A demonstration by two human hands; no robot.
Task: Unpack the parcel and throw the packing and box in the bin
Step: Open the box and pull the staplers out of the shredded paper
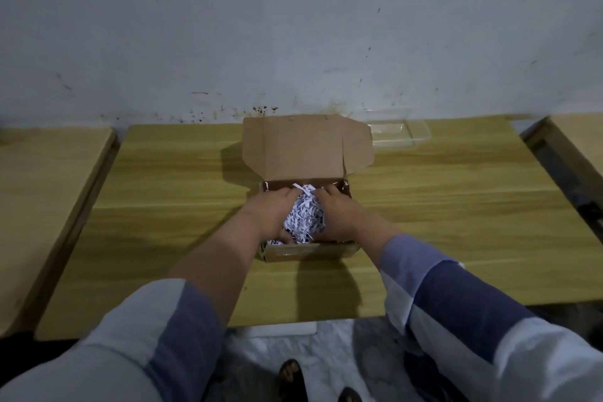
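A brown cardboard box [306, 251] stands on the middle of the wooden table [456, 206], its lid [300, 147] folded up and back. White shredded paper packing [305, 217] fills the inside. My left hand [270, 212] and my right hand [339, 214] are both inside the box, cupped around the heap of shreds from either side. The fingers press into the paper and squeeze it between the palms. Whatever lies under the packing is hidden.
A clear plastic tray [398, 134] sits at the table's back edge, right of the lid, against the grey wall. Other wooden tables flank this one at left [42, 206] and right [580, 140]. My sandalled feet [290, 375] stand below the near edge.
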